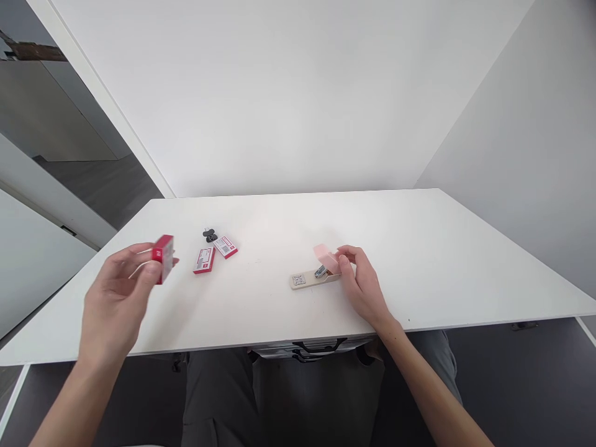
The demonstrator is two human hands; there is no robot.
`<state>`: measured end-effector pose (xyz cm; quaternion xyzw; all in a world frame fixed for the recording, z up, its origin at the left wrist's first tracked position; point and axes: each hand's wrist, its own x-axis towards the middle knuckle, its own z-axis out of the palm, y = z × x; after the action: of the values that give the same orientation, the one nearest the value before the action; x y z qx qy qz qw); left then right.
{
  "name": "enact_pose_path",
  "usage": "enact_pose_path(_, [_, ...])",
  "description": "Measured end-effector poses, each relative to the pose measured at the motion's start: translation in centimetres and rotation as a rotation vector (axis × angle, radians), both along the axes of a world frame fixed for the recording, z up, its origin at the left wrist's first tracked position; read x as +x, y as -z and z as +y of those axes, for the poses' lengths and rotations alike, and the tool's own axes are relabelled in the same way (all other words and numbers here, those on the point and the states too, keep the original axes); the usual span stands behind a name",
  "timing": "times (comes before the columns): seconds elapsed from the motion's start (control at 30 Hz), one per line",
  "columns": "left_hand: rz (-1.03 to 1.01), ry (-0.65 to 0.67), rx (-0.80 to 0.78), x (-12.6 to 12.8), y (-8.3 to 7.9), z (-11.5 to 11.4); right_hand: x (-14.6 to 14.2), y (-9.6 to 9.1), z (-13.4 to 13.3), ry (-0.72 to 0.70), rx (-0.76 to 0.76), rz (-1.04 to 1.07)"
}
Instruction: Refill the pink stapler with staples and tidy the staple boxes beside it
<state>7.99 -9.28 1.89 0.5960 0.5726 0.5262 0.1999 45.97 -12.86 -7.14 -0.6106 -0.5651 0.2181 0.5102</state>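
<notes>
My left hand (121, 282) is raised over the left part of the table, pinching a small red and white box (164, 257) between thumb and fingers. My right hand (361, 276) grips a stapler near its rear end, which the fingers partly hide. The stapler's beige base (310, 279) lies on the table with its metal plate facing left. Its pink upper part (326, 256) is tilted up off the base, and a metal piece (320, 271) shows between them.
Two similar red and white boxes, one nearer (204, 260) and one farther (226, 247), lie on the white table (270, 217). Beside them is a small black staple remover (210, 234). A white wall (288, 99) rises behind the table, and drawers with black handles (321, 347) stand beneath it.
</notes>
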Motion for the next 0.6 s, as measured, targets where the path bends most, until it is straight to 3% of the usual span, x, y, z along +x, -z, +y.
enact_pose_path(0.13, [0.190, 0.151, 0.058, 2.6, 1.0, -1.3, 0.0, -0.5, 0.0, 0.023, 0.047, -0.003])
enact_pose_path(0.23, [0.388, 0.218, 0.071, 4.1, 2.4, -2.0, -0.2, -1.0, -0.5, 0.093, 0.200, -0.059])
enact_pose_path(0.37, [0.416, 0.310, 0.098, 6.2, 3.9, -2.5, -1.4, -1.2, -2.6, 0.144, 0.393, -0.105])
enact_pose_path(0.5, [0.405, 0.393, 0.165, 8.5, 4.9, -2.5, -2.9, -0.5, -4.8, -0.261, 0.179, 0.005])
enact_pose_path(0.6, [0.412, 0.453, 0.199, 9.9, 5.5, -2.4, -3.2, -0.3, -5.1, -0.419, 0.048, 0.135])
